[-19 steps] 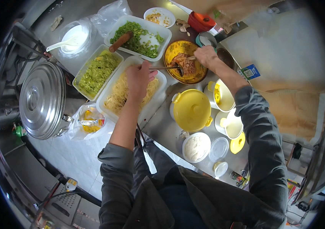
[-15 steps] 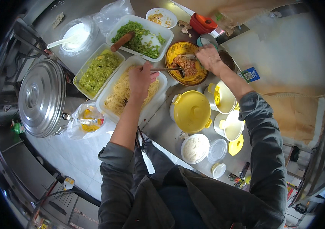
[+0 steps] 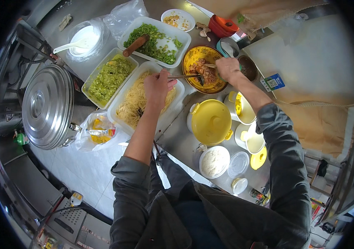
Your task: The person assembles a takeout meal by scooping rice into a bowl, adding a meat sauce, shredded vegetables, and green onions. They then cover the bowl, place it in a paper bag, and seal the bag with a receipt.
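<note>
Over a metal desk (image 3: pixel 176 135) set with tubs and pots, your left hand (image 3: pixel 157 88) closes round the end of a long, thin-handled utensil with a dark head (image 3: pixel 185 76), its thumb and fingers drawn in on the handle with the other fingers partly loose beneath. Your right hand (image 3: pixel 227 68) curls tightly on a pale, slim implement (image 3: pixel 210 65), most of whose grip end is hidden by the knuckles. Both tools meet in a round yellow bowl with a dark brown rim (image 3: pixel 214 88), where a reddish-brown chopped mixture (image 3: pixel 197 67) lies in a clump. The relation that counts is across the bowl: it sits to the right of your left hand and just to the left of your right, so the right is the nearer of the two. The long handle runs almost level from left to right, dipping slightly, its dark head down inside the bowl; the pale implement reaches in from the opposite side. Your left wrist crosses above a translucent white rectangular plastic tub (image 3: pixel 180 88) of pale yellow noodles (image 3: pixel 132 103), while a round pot with a yellow lid (image 3: pixel 211 122) stands just below the bowl, toward you.
</note>
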Available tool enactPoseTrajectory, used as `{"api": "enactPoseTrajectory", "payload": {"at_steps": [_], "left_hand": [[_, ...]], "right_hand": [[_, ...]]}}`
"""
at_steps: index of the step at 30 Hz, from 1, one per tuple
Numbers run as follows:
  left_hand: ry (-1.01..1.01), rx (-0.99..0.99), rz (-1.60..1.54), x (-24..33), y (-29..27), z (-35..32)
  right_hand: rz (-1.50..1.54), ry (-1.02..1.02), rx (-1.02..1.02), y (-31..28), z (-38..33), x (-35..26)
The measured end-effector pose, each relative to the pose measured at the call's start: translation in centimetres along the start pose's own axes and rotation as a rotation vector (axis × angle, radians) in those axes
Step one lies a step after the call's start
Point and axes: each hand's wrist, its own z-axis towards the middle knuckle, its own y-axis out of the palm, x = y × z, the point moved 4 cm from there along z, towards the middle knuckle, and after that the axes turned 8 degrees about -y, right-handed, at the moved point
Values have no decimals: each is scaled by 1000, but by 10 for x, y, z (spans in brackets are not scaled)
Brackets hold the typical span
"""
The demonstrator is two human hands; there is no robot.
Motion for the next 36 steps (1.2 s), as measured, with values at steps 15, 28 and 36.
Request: {"api": "enactPoseTrajectory", "payload": {"at_steps": [15,28,36], "left_hand": [[-35,-111,77,2,0,-6],[134,-109,114,13,17,-12],[145,-42,195,15,3,-21]], "right_hand": [[73,-26,63,15,8,-10],[116,-9,-42,38,-16,10],[64,67,-80,6,-31,21]]}}
